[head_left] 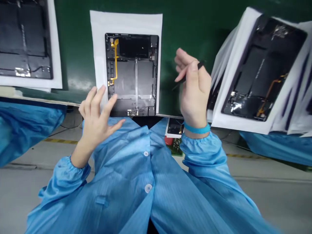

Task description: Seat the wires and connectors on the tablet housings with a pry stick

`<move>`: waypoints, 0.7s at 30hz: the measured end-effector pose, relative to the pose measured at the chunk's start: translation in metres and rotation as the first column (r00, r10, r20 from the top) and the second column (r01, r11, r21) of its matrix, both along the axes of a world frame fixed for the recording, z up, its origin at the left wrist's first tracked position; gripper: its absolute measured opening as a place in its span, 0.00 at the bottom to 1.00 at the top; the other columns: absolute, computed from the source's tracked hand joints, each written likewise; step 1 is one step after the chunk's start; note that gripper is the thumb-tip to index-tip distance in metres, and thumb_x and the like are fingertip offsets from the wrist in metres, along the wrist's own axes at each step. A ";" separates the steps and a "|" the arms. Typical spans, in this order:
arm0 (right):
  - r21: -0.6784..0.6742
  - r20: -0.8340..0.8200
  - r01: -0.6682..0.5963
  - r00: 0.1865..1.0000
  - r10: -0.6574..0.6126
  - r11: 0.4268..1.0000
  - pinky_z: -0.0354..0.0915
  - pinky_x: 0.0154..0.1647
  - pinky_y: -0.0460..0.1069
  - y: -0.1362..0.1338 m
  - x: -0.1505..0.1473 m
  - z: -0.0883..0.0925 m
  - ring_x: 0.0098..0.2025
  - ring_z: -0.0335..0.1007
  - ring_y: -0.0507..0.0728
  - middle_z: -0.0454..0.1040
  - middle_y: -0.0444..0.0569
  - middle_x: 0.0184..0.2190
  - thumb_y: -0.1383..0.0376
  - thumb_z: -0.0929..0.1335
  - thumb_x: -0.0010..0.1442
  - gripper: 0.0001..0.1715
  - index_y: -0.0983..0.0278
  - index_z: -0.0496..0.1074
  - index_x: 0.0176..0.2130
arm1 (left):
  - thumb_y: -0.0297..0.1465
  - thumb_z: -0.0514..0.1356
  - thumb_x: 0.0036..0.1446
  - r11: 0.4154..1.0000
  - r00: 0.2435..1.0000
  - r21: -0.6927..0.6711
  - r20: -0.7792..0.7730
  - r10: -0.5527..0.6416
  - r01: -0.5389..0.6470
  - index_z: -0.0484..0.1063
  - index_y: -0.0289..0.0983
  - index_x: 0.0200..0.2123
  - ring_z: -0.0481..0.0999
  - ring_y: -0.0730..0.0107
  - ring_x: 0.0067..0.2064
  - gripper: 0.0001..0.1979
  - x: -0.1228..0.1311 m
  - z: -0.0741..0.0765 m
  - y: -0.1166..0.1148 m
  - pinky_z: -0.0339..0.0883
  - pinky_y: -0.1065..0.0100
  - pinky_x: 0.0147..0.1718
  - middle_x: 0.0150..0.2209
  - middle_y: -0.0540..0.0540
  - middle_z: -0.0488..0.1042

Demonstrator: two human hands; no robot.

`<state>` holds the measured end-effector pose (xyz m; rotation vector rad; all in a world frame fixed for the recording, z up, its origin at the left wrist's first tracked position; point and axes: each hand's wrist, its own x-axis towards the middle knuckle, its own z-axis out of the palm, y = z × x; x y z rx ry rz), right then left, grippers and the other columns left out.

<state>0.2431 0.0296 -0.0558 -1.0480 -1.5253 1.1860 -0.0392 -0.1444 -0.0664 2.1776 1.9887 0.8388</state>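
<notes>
An opened tablet back (133,74) with a yellow flex cable lies on a white sheet (99,42) on the green belt, straight ahead. My left hand (96,118) is open, fingers spread, resting at the sheet's lower left corner beside the tablet. My right hand (193,87) hovers to the right of the tablet and pinches a thin black stylus-like tool (187,75), tip pointing down-left. A blue band is on that wrist.
Another opened tablet on white sheet (258,68) lies tilted at the right, a third (24,42) at the far left. The green belt (190,29) runs across. Blue sleeves of other people (21,126) flank both sides. A small device (174,126) sits below the belt edge.
</notes>
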 end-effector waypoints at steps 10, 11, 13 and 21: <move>-0.121 0.039 -0.016 0.999 0.021 0.992 0.75 0.73 0.63 -0.043 0.004 0.013 0.60 0.85 0.62 0.87 0.49 0.52 0.40 0.66 0.80 0.30 0.57 0.74 0.35 | 0.67 0.63 0.67 0.982 0.995 -0.186 0.099 0.012 0.007 0.60 0.46 0.81 0.66 0.38 0.79 0.50 0.009 0.004 0.029 0.57 0.44 0.79 0.80 0.38 0.65; -0.125 0.038 -0.021 0.999 0.026 0.992 0.75 0.73 0.63 -0.042 0.004 0.012 0.59 0.85 0.62 0.86 0.49 0.52 0.40 0.66 0.80 0.30 0.57 0.74 0.35 | 0.67 0.64 0.67 0.983 0.994 -0.183 0.111 0.019 0.002 0.61 0.46 0.81 0.67 0.38 0.78 0.51 0.011 0.005 0.031 0.57 0.44 0.78 0.79 0.38 0.65; -0.126 0.049 -0.030 0.998 0.037 0.992 0.75 0.72 0.63 -0.039 0.004 0.012 0.59 0.85 0.62 0.86 0.49 0.52 0.40 0.66 0.80 0.30 0.57 0.74 0.35 | 0.69 0.64 0.65 0.984 0.993 -0.180 0.114 0.014 0.007 0.62 0.47 0.81 0.67 0.37 0.77 0.52 0.012 0.007 0.033 0.57 0.43 0.78 0.80 0.38 0.64; -0.061 0.078 -0.032 0.996 0.037 0.998 0.78 0.64 0.59 -0.035 0.001 0.015 0.53 0.87 0.60 0.88 0.51 0.50 0.43 0.65 0.82 0.29 0.57 0.75 0.35 | 0.66 0.62 0.69 0.990 1.000 -0.138 0.030 0.009 -0.005 0.58 0.45 0.82 0.71 0.38 0.74 0.50 0.003 0.004 0.022 0.61 0.45 0.76 0.73 0.34 0.70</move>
